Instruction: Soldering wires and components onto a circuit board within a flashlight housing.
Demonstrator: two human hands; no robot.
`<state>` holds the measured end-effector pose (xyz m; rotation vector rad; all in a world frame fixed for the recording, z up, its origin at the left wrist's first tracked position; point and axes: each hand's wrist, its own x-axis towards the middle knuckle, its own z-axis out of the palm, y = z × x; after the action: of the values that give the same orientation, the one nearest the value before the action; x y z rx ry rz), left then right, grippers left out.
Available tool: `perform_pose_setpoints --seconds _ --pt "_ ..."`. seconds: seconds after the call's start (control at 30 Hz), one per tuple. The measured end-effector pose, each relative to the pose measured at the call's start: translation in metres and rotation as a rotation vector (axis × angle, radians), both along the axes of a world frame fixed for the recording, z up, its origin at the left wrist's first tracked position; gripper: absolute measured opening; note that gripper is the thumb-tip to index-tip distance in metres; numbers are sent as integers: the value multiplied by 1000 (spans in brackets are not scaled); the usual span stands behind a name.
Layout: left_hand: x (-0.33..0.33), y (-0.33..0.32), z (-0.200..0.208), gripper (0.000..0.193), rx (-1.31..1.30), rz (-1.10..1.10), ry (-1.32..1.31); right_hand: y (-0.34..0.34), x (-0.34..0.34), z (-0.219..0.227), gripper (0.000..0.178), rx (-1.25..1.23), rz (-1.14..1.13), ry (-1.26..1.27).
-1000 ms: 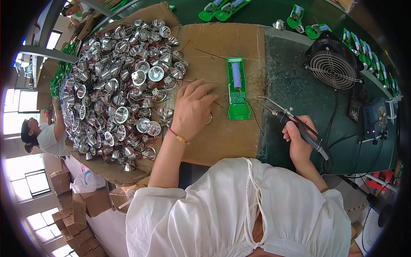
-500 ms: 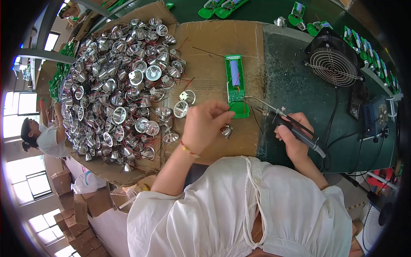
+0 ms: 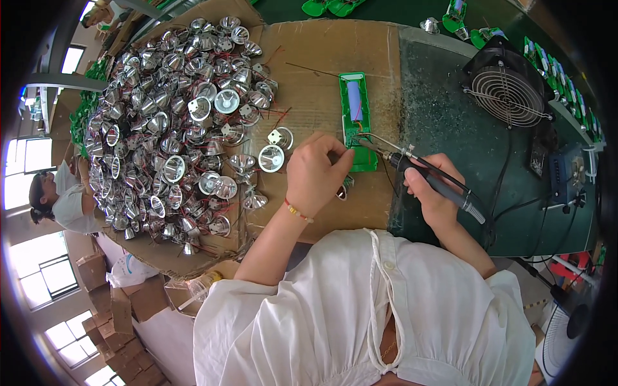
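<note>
On the cardboard lies a green plastic housing (image 3: 368,117) with a purple cylindrical battery (image 3: 355,101) and a small circuit board at its lower end. My right hand (image 3: 438,186) grips a soldering iron (image 3: 434,182) with a thin metal tube along it. The iron's tip is at the board, touching or just above it. My left hand (image 3: 314,172) is pinched beside the housing's lower left edge; what lies between its fingertips is too small to make out. A shiny reflector cup (image 3: 343,188) shows partly below those fingers, mostly hidden by the hand.
A large heap of reflector cups (image 3: 170,128) with red and black wires covers the left. Two loose cups, one a white-rimmed reflector (image 3: 271,158), lie left of my hand. A caged fan (image 3: 508,96) stands at right; more green housings (image 3: 560,80) line the far right edge.
The soldering iron has moved left and up, its tip now over the circuit board. My left hand has shifted slightly right and up, and covers more of the reflector cup.
</note>
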<state>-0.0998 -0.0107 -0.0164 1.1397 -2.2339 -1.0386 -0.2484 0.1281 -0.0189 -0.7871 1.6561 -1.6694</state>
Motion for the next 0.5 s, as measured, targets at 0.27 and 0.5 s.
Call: perform_pose_setpoints --seconds 0.27,0.5 --pt "-2 -1 1 14 38 19 -2 -1 -2 2 15 61 15 -83" --pt "-1 -2 1 15 38 15 -11 8 -3 5 16 -52 -53 -122"
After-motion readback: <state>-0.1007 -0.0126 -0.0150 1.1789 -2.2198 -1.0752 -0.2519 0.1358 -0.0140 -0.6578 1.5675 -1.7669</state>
